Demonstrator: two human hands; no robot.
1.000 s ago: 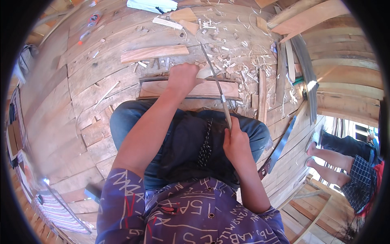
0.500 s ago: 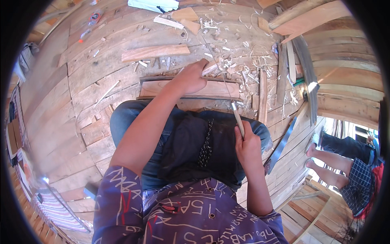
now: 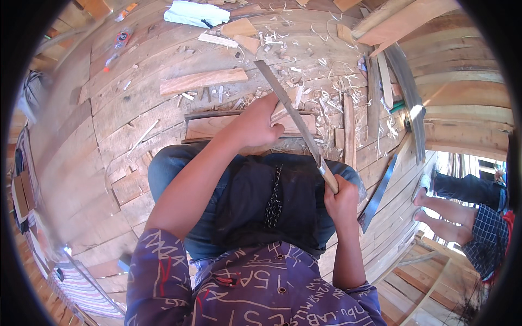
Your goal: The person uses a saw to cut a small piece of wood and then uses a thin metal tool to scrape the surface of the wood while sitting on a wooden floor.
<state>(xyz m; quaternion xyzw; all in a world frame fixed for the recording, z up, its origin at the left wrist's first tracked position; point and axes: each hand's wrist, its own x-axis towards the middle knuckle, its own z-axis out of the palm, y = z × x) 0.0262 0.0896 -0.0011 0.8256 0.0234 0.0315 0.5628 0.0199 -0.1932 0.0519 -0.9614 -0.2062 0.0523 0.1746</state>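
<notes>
My right hand [image 3: 341,201] is wrapped round the wooden handle of a long-bladed knife [image 3: 296,119] over my right knee. The thin grey blade slants up and to the left, its tip beyond my left hand. My left hand [image 3: 261,124] is closed on a small pale wood piece [image 3: 298,94], which shows on both sides of the blade. Whether the blade touches the wood I cannot tell. Under that hand, a reddish-brown board [image 3: 209,128] lies across the floor just beyond my knees, partly hidden by my arm.
Curled shavings [image 3: 348,89] and offcuts litter the plank floor. Farther off are a loose board [image 3: 204,81], a white cloth [image 3: 196,13] and a plastic bottle [image 3: 123,38]. A dark blade-like strip [image 3: 378,194] lies right of my knee. Another person's bare legs [image 3: 446,212] show at the right.
The knife has turned from edge-on to showing its flat side. My right hand has moved slightly right and lower, while my left hand has rolled and come slightly nearer.
</notes>
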